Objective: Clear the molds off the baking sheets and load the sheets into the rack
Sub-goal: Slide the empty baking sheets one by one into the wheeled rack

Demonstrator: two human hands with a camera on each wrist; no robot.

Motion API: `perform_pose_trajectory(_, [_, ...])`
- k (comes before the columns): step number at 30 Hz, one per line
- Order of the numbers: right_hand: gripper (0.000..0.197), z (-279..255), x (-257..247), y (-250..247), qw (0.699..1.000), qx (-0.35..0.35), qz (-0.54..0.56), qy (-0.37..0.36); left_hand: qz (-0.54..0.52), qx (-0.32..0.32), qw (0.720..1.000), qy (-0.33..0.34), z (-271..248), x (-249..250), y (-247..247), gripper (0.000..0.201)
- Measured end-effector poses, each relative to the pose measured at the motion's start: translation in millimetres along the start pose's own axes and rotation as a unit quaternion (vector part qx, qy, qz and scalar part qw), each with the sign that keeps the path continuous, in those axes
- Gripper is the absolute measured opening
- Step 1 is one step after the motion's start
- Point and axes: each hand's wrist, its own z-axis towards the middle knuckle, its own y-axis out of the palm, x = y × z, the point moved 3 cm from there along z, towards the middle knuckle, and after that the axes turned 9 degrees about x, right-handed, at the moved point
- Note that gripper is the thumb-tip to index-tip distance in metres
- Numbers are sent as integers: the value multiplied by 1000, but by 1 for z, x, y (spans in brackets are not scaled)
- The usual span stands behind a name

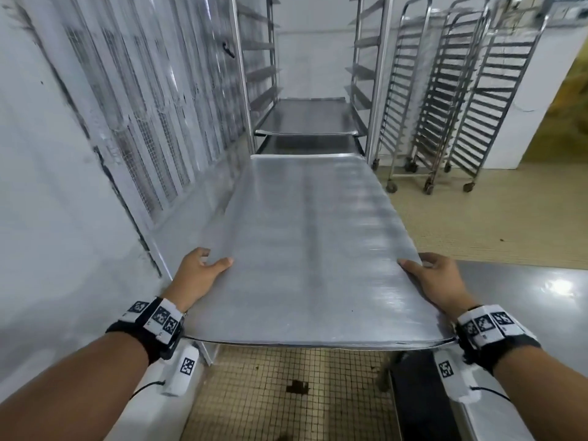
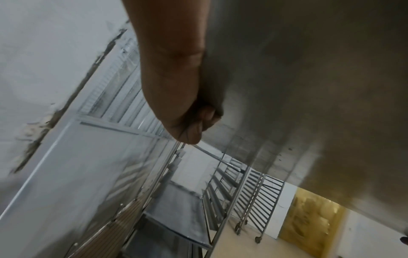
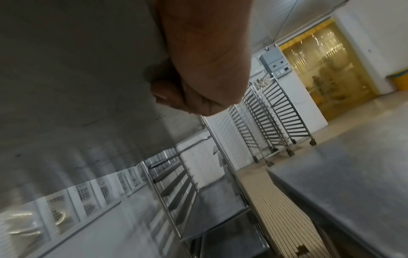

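Observation:
I hold a large bare metal baking sheet (image 1: pixel 311 249) level in front of me, its far end just short of the steel rack (image 1: pixel 308 90). My left hand (image 1: pixel 203 265) grips its left edge, thumb on top, fingers curled under (image 2: pixel 198 122). My right hand (image 1: pixel 429 272) grips the right edge the same way, with its fingers (image 3: pixel 167 94) curled against the sheet's underside (image 3: pixel 77 78). Two sheets (image 1: pixel 307 117) lie in the rack's lower slots. No molds are in view.
A white wall with meshed panels (image 1: pixel 127 122) runs close on the left. Empty wheeled racks (image 1: pixel 445 100) stand at the back right. A steel table (image 1: pixel 525 291) sits at my right. A yellow strip curtain (image 3: pixel 320 66) covers a doorway beyond.

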Motion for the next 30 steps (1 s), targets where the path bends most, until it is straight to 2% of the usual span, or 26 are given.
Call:
perform_pose_trajectory(4, [36, 5, 17, 16, 999, -5, -33, 13, 24, -7, 999, -28, 9, -21, 7, 48])
perform_pose_trajectory(7, [18, 14, 18, 30, 999, 0, -40, 24, 35, -16, 999, -35, 29, -33, 15, 44])
perform_pose_trajectory(9, [20, 20, 14, 38, 999, 4, -44, 22, 39, -20, 998, -38, 43, -36, 20, 41])
perform_pose_trajectory(10, [21, 26, 14, 42, 999, 4, -47, 23, 44, -23, 998, -42, 55, -39, 23, 45])
perform_pose_trajectory(13, [14, 49, 15, 51, 998, 6, -64, 29, 56, -21, 997, -46, 98, -63, 36, 77])
perform_pose_trajectory(15, [21, 69, 14, 59, 996, 13, -85, 22, 65, -22, 997, -35, 119, -59, 47, 83])
perform_pose_trajectory(18, [32, 97, 13, 73, 994, 22, -100, 33, 97, -20, 995, -18, 141, -38, 60, 76])
perform_pose_trajectory(20, [30, 115, 11, 85, 993, 25, -113, 34, 110, -11, 994, -16, 161, -38, 69, 71])
perform_pose_trajectory(26, [35, 151, 22, 114, 984, 0, -173, 45, 101, -44, 993, -34, 205, -65, 95, 68])
perform_pose_trajectory(30, [35, 162, 32, 129, 975, 0, -217, 54, 93, -56, 993, -45, 222, -78, 110, 55])
